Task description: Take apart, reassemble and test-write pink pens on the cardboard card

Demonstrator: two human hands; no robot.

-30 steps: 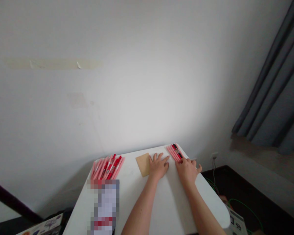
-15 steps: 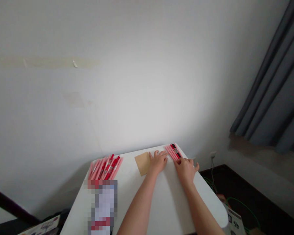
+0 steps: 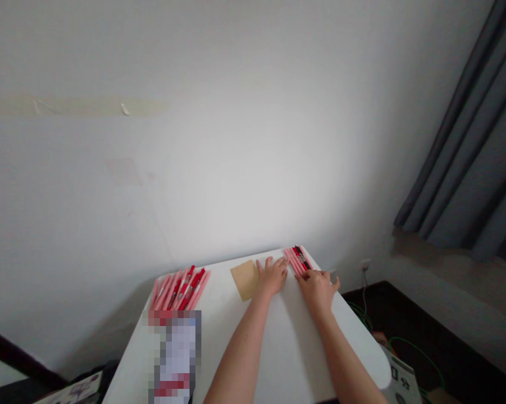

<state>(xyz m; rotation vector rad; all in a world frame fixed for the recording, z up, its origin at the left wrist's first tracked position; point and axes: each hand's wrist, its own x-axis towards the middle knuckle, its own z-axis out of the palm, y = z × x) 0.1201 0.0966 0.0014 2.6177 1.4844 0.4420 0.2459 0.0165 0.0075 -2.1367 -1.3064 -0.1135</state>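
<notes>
My left hand [image 3: 273, 277] lies on the white table [image 3: 286, 348] with its fingers spread. Its thumb side is by a tan paper square [image 3: 244, 280], and its outer fingertips come close to a small row of pink, red and black pens [image 3: 297, 260]. At the near ends of that row, my right hand [image 3: 317, 287] has its thumb and forefinger bent onto the pens, with the little finger sticking out to the right. The fingers partly hide the pen ends. The pens lie flat, side by side, near the table's far right corner.
A larger bunch of pink and red pens [image 3: 179, 289] lies at the table's far left, above a blurred-out patch [image 3: 174, 353]. A wall [image 3: 253, 140] stands behind the table. To the right are a grey curtain [image 3: 463, 163], a socket with cables [image 3: 364, 265] and a box [image 3: 402, 376].
My right hand has shifted very slightly left along the near pen ends. My left hand stays almost where it was. The view has turned a little.
</notes>
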